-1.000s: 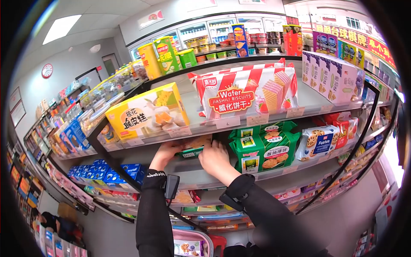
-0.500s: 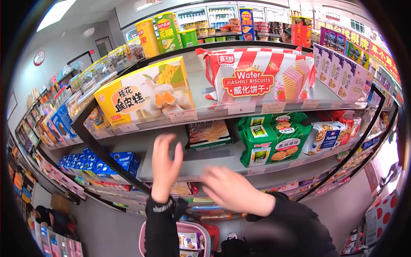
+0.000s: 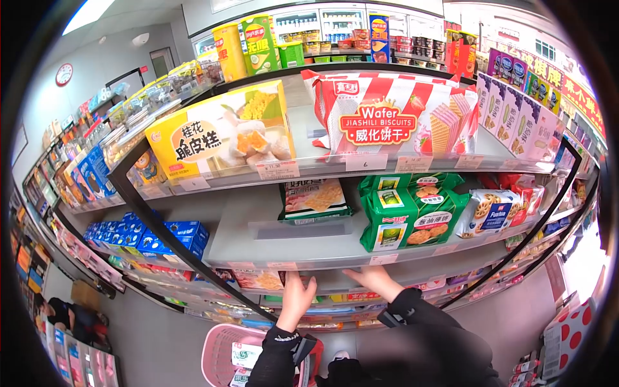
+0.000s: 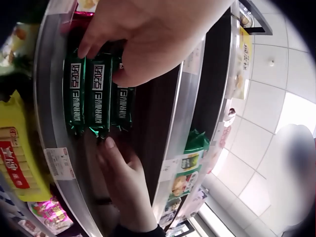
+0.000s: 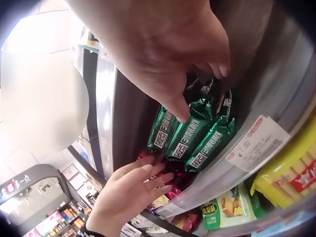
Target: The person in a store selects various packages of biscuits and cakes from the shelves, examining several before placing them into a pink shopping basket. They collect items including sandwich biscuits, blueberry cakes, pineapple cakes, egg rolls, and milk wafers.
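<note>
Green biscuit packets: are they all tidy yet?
Looks partly done: the green-edged packet on the shelf above lies flat, untouched. In hand now, the left hand and right hand flank three green biscuit packets lined up below. Probably left: evening up that row, then both hands moving away.

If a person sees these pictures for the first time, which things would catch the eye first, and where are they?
Probably the red-and-white wafer pack, large on the top shelf, with the yellow box to its left. Next, the bright green cracker packs stand out one shelf below. Under that shelf, the left hand and right hand are open at dark green packs.
</note>
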Demonstrator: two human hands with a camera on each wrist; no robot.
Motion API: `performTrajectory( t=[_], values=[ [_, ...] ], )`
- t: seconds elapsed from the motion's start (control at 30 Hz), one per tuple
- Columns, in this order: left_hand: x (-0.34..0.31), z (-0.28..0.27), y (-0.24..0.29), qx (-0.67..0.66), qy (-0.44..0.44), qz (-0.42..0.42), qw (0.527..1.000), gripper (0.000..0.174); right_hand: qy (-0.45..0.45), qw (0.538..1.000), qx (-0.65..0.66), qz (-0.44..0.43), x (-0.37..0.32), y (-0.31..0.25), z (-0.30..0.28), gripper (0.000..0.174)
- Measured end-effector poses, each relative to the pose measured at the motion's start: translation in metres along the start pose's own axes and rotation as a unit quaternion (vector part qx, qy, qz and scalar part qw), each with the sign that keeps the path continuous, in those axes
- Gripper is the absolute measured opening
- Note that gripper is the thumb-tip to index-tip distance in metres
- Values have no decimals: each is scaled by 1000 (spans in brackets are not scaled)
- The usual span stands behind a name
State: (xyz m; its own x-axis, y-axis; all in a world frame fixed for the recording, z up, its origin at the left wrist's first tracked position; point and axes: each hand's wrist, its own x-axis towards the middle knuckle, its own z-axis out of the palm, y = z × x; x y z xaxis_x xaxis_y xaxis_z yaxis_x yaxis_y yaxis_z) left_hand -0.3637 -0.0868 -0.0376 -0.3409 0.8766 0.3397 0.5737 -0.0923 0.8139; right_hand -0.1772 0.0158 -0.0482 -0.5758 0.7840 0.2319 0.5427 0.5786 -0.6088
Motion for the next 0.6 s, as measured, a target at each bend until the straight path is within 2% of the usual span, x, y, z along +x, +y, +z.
performTrajectory(
  t=[0.03, 0.17, 0.27, 0.4, 0.47, 0.5, 0.57, 0.6],
  values=[
    [3, 2, -4, 27, 0, 14, 1000, 47, 63, 998, 9, -23, 2, 1, 7, 45],
    [8, 4, -11, 37, 28, 16, 999, 39, 128, 990, -20, -49, 9, 13, 19, 38],
    [10, 4, -10, 7, 34, -22, 999, 34, 137, 988, -30, -65, 24, 11, 16, 37],
    [9, 12, -7, -35, 79, 7, 996, 31, 108, 990, 21, -90, 27, -2, 7, 32],
    [8, 11, 0, -89, 72, -35, 993, 29, 110, 990, 22, -83, 26, 1, 10, 30],
    [6, 11, -1, -89, 75, -36, 993, 29, 108, 990, 22, -85, 21, 0, 9, 30],
    [1, 11, -5, 34, 123, 42, 991, 28, 172, 981, -2, -87, 6, -2, 7, 34],
    [-2, 9, -1, 35, 124, 39, 991, 28, 168, 982, -2, -88, 1, -9, 0, 34]
  ],
)
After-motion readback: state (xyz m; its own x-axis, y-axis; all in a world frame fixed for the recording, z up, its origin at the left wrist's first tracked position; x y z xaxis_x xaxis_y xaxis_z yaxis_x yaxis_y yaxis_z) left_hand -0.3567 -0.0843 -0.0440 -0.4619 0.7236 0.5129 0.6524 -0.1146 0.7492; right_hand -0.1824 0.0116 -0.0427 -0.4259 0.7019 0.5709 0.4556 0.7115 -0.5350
